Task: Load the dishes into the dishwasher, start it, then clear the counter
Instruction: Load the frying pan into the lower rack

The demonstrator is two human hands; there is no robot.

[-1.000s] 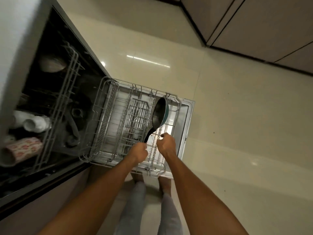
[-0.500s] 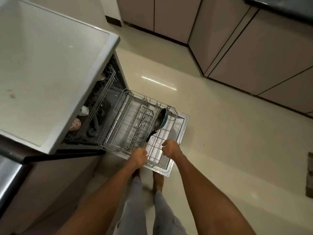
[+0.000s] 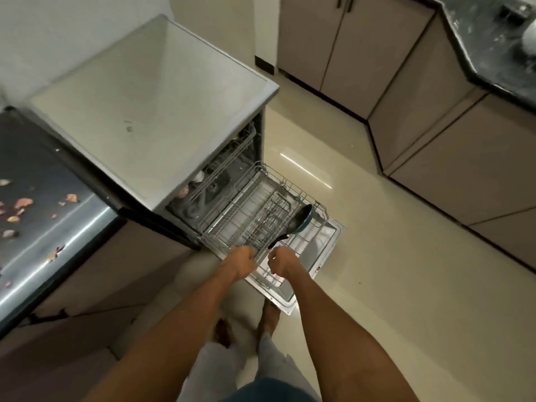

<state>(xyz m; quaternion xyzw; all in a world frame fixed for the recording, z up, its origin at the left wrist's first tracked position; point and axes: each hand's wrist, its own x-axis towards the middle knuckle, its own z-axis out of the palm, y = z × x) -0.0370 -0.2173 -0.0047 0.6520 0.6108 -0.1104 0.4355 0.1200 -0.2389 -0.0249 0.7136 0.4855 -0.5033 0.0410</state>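
Head view is showing both hands at the rack (image 3: 261, 216): left hand (image 3: 239, 264) and right hand (image 3: 282, 262) are curling, apparently gripping its front wire. Pan (image 3: 301, 220) is standing tilted inside.

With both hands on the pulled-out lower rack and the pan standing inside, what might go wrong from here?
1. The pan stands on its edge at the far end of the rack; a hard push may tip it over.
2. Its black handle points toward the right hand and could catch it or the wires.
3. Bare feet stand just beside the open door; stepping forward may hit its corner.
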